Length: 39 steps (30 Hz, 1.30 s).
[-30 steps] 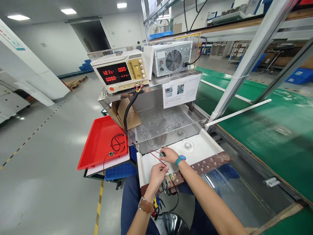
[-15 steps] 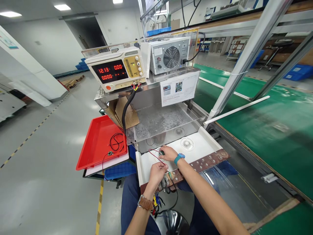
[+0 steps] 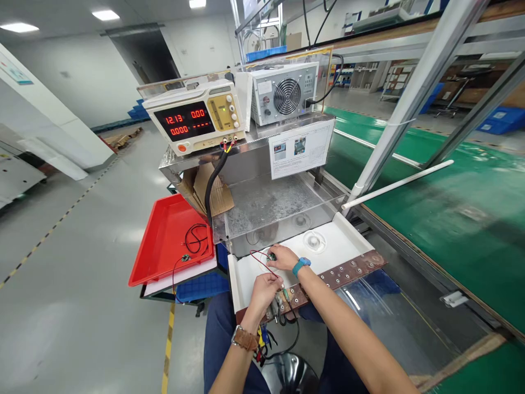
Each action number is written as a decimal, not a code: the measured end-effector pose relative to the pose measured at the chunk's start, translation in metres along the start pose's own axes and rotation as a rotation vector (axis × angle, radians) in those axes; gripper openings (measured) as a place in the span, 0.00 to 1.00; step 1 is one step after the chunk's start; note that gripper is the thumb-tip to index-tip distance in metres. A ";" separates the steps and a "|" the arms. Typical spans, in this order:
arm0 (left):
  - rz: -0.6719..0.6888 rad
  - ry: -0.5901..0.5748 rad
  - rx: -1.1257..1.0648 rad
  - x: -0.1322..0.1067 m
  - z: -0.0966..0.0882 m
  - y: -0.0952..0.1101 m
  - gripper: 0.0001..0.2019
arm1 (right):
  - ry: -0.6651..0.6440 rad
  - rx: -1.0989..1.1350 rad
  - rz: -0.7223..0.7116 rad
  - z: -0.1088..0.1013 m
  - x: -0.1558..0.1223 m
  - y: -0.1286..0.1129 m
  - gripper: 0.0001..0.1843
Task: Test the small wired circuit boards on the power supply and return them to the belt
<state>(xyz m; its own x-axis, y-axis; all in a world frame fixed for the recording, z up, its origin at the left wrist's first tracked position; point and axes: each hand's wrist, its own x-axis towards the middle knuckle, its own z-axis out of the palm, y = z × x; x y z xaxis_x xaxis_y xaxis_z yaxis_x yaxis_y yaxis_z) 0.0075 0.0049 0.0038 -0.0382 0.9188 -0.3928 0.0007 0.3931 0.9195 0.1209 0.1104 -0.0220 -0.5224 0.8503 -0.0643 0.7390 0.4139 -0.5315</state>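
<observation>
The right hand [image 3: 282, 257] presses a small green round circuit board [image 3: 270, 256] onto the white plastic tray [image 3: 336, 241], its fingers closed on the board. The left hand [image 3: 264, 290] is pinched narrow on the thin red wire [image 3: 259, 259] that runs from the board toward its fingertips, just above the brown strip with metal contacts [image 3: 340, 273].

In my judgement, the wire may slip from the pinch, because it is thin and stretched between the two hands. If its bare end touches a wrong contact on the strip, it may cause a short, since the beige power supply with red digits [image 3: 192, 117] beyond the fingers is on.

Behind the right fingers stands a clear acrylic box [image 3: 279, 210], which limits room to lift the board. A black cable [image 3: 213, 183] hangs from the supply to the left of the hands. Further left lies a red plastic tray [image 3: 164, 241] holding another small board with black wire [image 3: 192, 241]. Loose cables hang under the left wrist and could catch it.
</observation>
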 end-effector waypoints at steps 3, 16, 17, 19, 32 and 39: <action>-0.010 -0.004 -0.004 0.000 0.000 0.000 0.20 | -0.002 0.002 0.001 -0.001 0.000 0.000 0.17; 0.009 -0.044 0.006 -0.002 -0.003 0.004 0.20 | 0.003 0.000 0.013 0.001 0.001 0.000 0.16; 0.016 -0.043 0.009 -0.002 -0.003 0.003 0.19 | 0.003 0.002 0.013 0.001 0.001 -0.001 0.16; 0.031 -0.037 0.022 -0.003 -0.003 0.002 0.19 | -0.001 0.007 0.015 0.000 0.001 -0.002 0.16; -0.015 0.023 0.044 0.000 -0.001 0.002 0.13 | 0.024 0.063 0.037 0.007 0.001 -0.006 0.13; -0.014 0.010 0.050 0.010 -0.003 -0.011 0.13 | 0.025 0.067 0.037 0.011 0.002 -0.008 0.17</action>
<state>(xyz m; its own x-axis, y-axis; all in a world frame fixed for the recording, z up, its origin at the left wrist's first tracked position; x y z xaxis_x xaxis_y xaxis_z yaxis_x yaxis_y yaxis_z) 0.0038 0.0103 -0.0101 -0.0484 0.9129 -0.4053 0.0500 0.4075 0.9119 0.1088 0.1053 -0.0273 -0.4838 0.8728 -0.0639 0.7272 0.3603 -0.5843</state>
